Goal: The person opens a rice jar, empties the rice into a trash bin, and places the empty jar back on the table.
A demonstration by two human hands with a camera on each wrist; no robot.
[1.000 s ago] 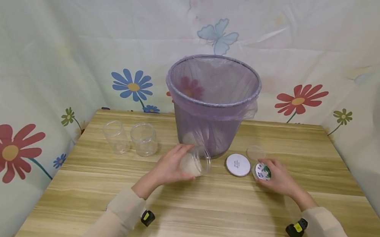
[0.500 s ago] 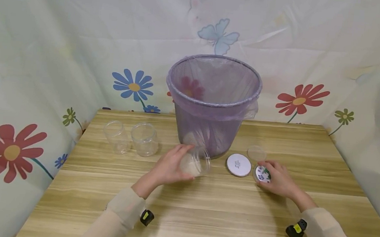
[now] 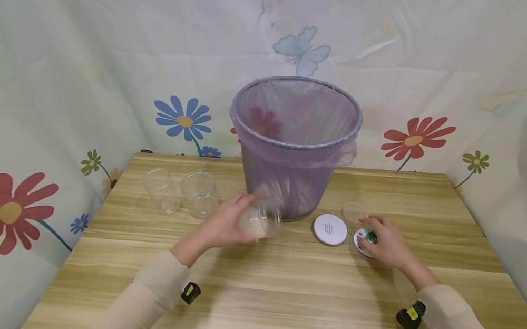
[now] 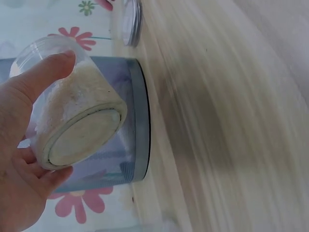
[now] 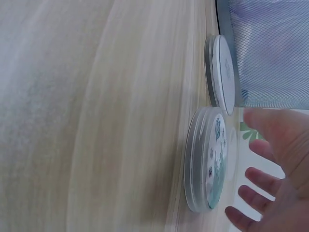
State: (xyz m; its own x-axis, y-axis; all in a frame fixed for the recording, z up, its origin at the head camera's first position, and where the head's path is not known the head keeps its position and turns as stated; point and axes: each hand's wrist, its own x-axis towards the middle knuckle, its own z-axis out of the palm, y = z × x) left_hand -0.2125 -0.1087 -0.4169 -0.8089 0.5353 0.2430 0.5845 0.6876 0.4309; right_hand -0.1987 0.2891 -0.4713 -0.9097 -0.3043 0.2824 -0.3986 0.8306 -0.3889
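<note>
A clear jar [image 3: 260, 218] with white grainy contents is gripped by my left hand [image 3: 226, 225], thumb on one side and fingers on the other. It tilts with its mouth to the right; its base faces the left wrist camera. My right hand [image 3: 386, 243] is over a round lid [image 3: 364, 243] with a green and blue printed label. In the right wrist view the spread fingers [image 5: 263, 181] are apart from that lid, which lies flat on the table. Left of it lies a second lid [image 3: 330, 229], white with small dark print. A thin transparent disc [image 3: 355, 213] lies just behind.
A purple mesh wastebasket [image 3: 285, 185] lined with a thin plastic bag stands at the back centre of the wooden table [image 3: 278, 303]. Two transparent jars, one narrower [image 3: 158, 189] and one wider [image 3: 199, 195], stand at the left. Flower-printed sheeting [image 3: 111, 65] encloses the table.
My left hand has moved slightly left with the jar. The right hand's fingers have come away from the printed lid.
</note>
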